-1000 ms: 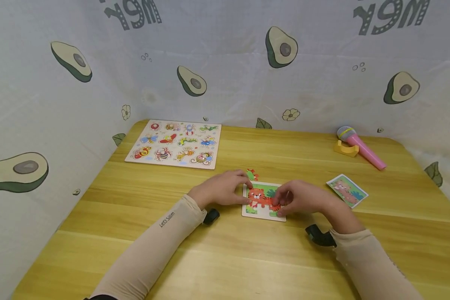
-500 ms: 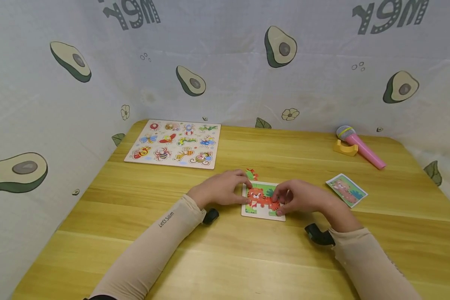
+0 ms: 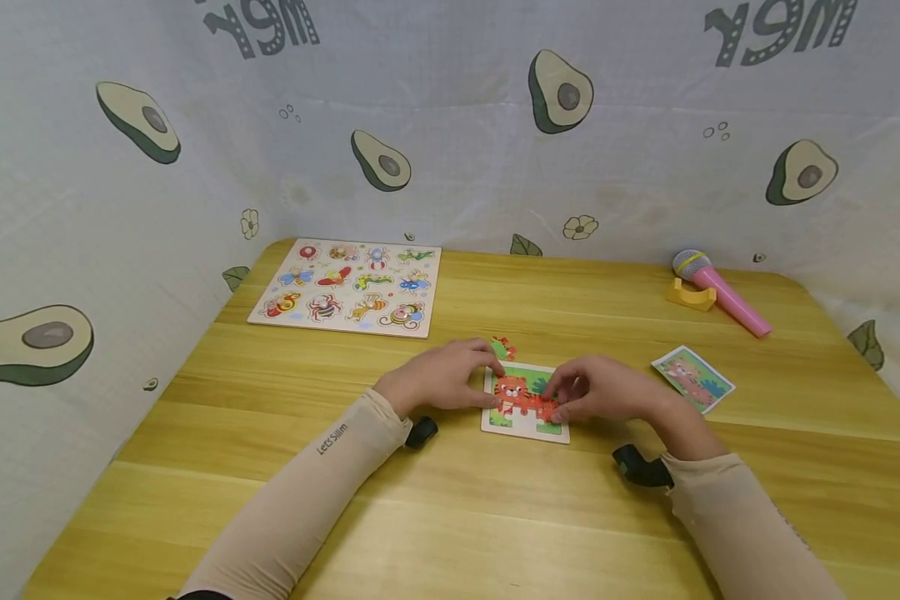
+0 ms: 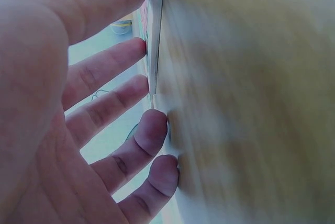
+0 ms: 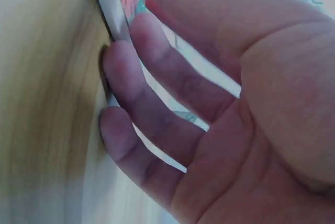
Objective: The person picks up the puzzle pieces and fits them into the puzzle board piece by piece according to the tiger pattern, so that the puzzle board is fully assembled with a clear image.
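Note:
A small jigsaw board with a tiger picture lies between the hands, a white gap in its lower middle. My left hand rests at its left side, thumb on the near part and forefinger farther up. In the left wrist view its fingers are fairly straight along the board's edge. The bent fingers and thumb of my right hand pinch the puzzle piece with the tiger's striped rear, low on the board's right side. Fingertips partly hide that piece. A loose green and red puzzle piece lies just beyond the board.
A larger wooden insect puzzle lies at the back left. To the right is a small picture card. Farther back, a pink toy microphone lies by a yellow holder. A printed cloth hangs behind the table.
The striped rear piece has shifted slightly and now sits straighter in the board, moved by my right fingers. My right thumb has risen a little. The left hand stays put.

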